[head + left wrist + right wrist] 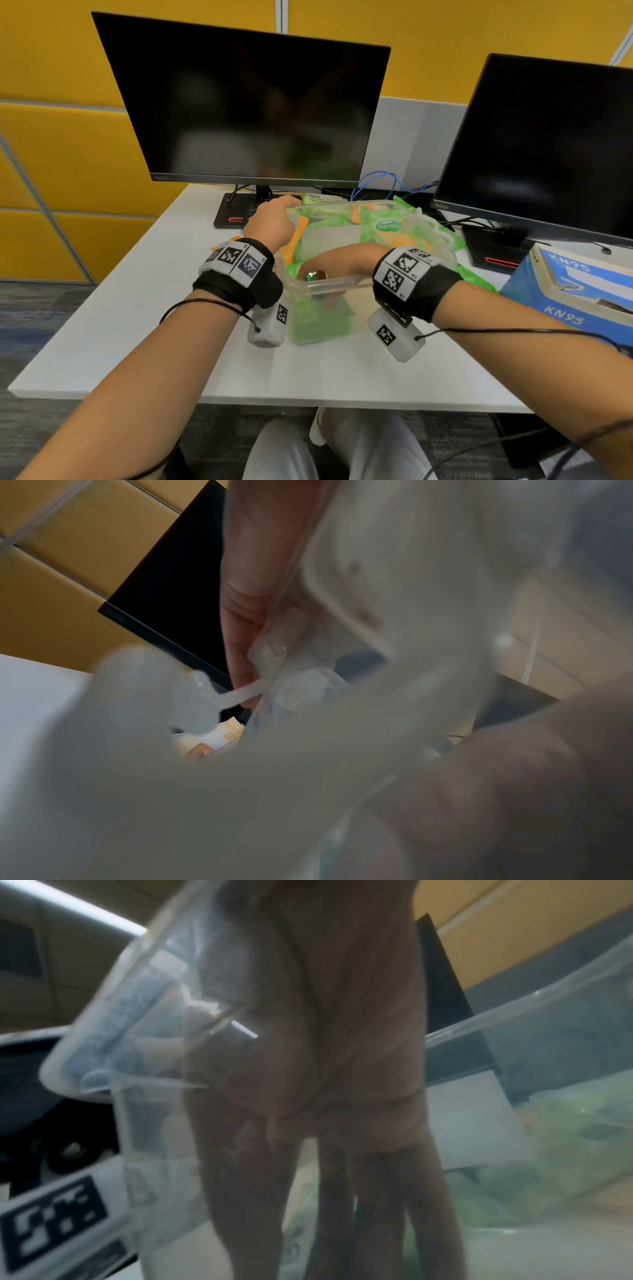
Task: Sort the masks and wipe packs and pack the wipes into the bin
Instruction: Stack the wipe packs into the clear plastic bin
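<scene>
A clear plastic bin (329,286) stands mid-table with several green wipe packs (387,226) inside. My left hand (274,219) grips the bin's far-left rim; in the left wrist view its palm (246,588) lies against the blurred clear rim (342,601). Reaching down inside the bin over the near wall, my right hand (339,263) has its fingers (342,1177) straight and close together, tips down on green packs (548,1150) at the bottom. Whether it holds a pack is hidden. A blue KN95 mask box (575,291) sits at the right.
Two dark monitors (253,109) (548,150) stand behind the bin, their stands and blue cables (380,181) close to it. More green packs (479,274) lie on the table between the bin and the mask box. The white table (137,308) runs left and front.
</scene>
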`<state>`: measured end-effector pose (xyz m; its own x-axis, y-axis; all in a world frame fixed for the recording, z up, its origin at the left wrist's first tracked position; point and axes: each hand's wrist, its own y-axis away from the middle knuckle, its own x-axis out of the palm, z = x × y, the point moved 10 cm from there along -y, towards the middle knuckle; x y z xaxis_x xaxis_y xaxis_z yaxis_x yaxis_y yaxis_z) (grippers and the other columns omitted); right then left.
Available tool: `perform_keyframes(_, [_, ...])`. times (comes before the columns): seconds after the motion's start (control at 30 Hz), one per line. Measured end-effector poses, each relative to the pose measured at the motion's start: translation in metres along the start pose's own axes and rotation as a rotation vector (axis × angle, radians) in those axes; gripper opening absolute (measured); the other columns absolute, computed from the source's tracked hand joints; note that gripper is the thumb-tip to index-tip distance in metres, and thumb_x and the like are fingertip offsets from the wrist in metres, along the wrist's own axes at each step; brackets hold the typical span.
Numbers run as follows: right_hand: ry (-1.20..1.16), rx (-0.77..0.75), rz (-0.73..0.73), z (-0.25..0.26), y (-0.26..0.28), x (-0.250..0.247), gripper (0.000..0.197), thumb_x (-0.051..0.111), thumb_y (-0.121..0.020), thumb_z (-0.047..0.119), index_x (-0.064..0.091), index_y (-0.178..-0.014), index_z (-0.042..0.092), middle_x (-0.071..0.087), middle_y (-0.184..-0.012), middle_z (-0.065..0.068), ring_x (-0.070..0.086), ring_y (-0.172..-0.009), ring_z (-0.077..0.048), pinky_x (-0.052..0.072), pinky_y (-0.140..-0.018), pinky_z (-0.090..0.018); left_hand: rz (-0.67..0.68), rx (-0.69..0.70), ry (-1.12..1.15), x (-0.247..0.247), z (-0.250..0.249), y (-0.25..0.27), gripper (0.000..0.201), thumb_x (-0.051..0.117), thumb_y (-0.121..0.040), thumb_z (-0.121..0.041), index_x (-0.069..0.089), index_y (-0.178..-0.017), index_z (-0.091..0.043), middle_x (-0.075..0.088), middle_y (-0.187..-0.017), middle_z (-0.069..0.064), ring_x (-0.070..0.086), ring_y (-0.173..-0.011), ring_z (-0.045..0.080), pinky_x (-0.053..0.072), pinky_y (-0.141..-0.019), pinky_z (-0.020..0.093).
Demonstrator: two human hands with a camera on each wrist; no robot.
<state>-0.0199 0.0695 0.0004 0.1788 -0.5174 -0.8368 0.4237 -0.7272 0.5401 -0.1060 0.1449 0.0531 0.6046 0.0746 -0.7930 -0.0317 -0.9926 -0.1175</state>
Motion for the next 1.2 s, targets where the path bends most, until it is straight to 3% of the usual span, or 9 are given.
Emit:
perform_keyframes(0.13, [-0.224, -0.026, 0.242, 0.005, 0.005, 0.019, 0.031, 0.060, -0.093, 0.019, 0.052, -0.121, 0.031, 0.054, -0.114, 0.003, 0.055, -0.102, -0.018, 0.049, -0.090, -0.033, -0.010, -0.002, 0.003, 0.000, 0.000, -0.001, 0.061, 0.036, -0.089, 0.004, 0.047, -0.134, -0.037, 0.047, -0.140, 0.007, 0.054, -0.112, 0.030, 0.046, -0.084, 0.037])
perform_keyframes(0.2, [-0.291, -0.022, 0.216, 0.008, 0.006, 0.018, 0.032, 0.060, -0.093, 0.018, 0.057, -0.125, 0.023, 0.058, -0.112, 0.002, 0.057, -0.100, -0.016, 0.052, -0.088, -0.031, -0.009, -0.005, -0.005, 0.000, 0.000, -0.001, 0.062, 0.036, -0.089, 0.004, 0.047, -0.134, -0.037, 0.047, -0.140, 0.007, 0.055, -0.111, 0.030, 0.045, -0.082, 0.037])
perform_keyframes(0.4, [-0.838, -0.073, -0.544, -0.046, 0.057, -0.062, 0.027, 0.054, -0.090, 0.009, 0.069, -0.105, 0.026, 0.073, -0.092, 0.000, 0.065, -0.080, -0.007, 0.048, -0.078, -0.027, -0.001, -0.002, -0.040, -0.001, -0.001, -0.001, 0.064, 0.036, -0.087, 0.004, 0.046, -0.134, -0.039, 0.049, -0.137, 0.009, 0.056, -0.110, 0.032, 0.046, -0.082, 0.039])
perform_keyframes(0.57, [-0.620, 0.497, -1.186, -0.198, 0.170, -0.080, 0.026, 0.055, -0.087, 0.010, 0.071, -0.104, 0.022, 0.069, -0.103, -0.001, 0.061, -0.092, -0.014, 0.043, -0.080, -0.022, -0.007, 0.023, -0.012, 0.002, -0.003, -0.004, 0.066, 0.036, -0.086, 0.009, 0.047, -0.134, -0.036, 0.049, -0.139, 0.009, 0.057, -0.105, 0.031, 0.053, -0.084, 0.041])
perform_keyframes(0.63, [-0.509, 0.715, -1.076, -0.249, 0.177, -0.054, 0.029, 0.051, -0.089, 0.008, 0.068, -0.112, 0.012, 0.065, -0.118, -0.009, 0.058, -0.109, -0.027, 0.043, -0.092, -0.027, -0.003, 0.027, -0.015, 0.004, -0.004, -0.006, 0.066, 0.036, -0.086, 0.009, 0.047, -0.135, -0.035, 0.047, -0.140, 0.010, 0.056, -0.109, 0.032, 0.052, -0.087, 0.044])
perform_keyframes(0.77, [-0.420, 0.808, -0.493, -0.291, 0.118, 0.030, 0.038, 0.054, -0.092, 0.013, 0.056, -0.127, -0.003, 0.057, -0.123, -0.016, 0.055, -0.112, -0.031, 0.044, -0.092, -0.033, -0.016, 0.030, -0.045, 0.003, -0.008, -0.007, 0.067, 0.035, -0.086, 0.009, 0.047, -0.135, -0.036, 0.047, -0.140, 0.010, 0.055, -0.112, 0.032, 0.052, -0.087, 0.043])
perform_keyframes(1.0, [-0.302, 0.772, -0.263, -0.290, 0.066, 0.091, 0.072, 0.068, -0.076, 0.046, 0.041, -0.137, 0.020, 0.055, -0.132, -0.007, 0.054, -0.119, -0.031, 0.045, -0.099, -0.042, -0.003, 0.047, -0.005, 0.006, -0.009, -0.009, 0.066, 0.037, -0.087, 0.010, 0.048, -0.134, -0.034, 0.048, -0.141, 0.009, 0.056, -0.110, 0.031, 0.053, -0.089, 0.045])
perform_keyframes(1.1, [-0.303, 0.797, -0.265, -0.287, 0.062, 0.094, 0.057, 0.067, -0.073, 0.042, 0.051, -0.121, 0.015, 0.060, -0.102, -0.004, 0.061, -0.098, -0.026, 0.051, -0.089, -0.038, 0.004, 0.050, -0.002, 0.008, -0.009, -0.012, 0.064, 0.038, -0.088, 0.009, 0.047, -0.135, -0.034, 0.049, -0.139, 0.011, 0.058, -0.104, 0.030, 0.054, -0.087, 0.044])
perform_keyframes(1.2, [-0.233, 0.869, -0.314, -0.282, 0.060, 0.096, 0.050, 0.060, -0.075, 0.038, 0.051, -0.117, 0.012, 0.058, -0.105, -0.007, 0.060, -0.101, -0.027, 0.051, -0.091, -0.039, 0.001, 0.049, 0.002, 0.009, -0.008, -0.013, 0.064, 0.038, -0.088, 0.009, 0.047, -0.135, -0.033, 0.048, -0.141, 0.011, 0.058, -0.105, 0.030, 0.054, -0.088, 0.042])
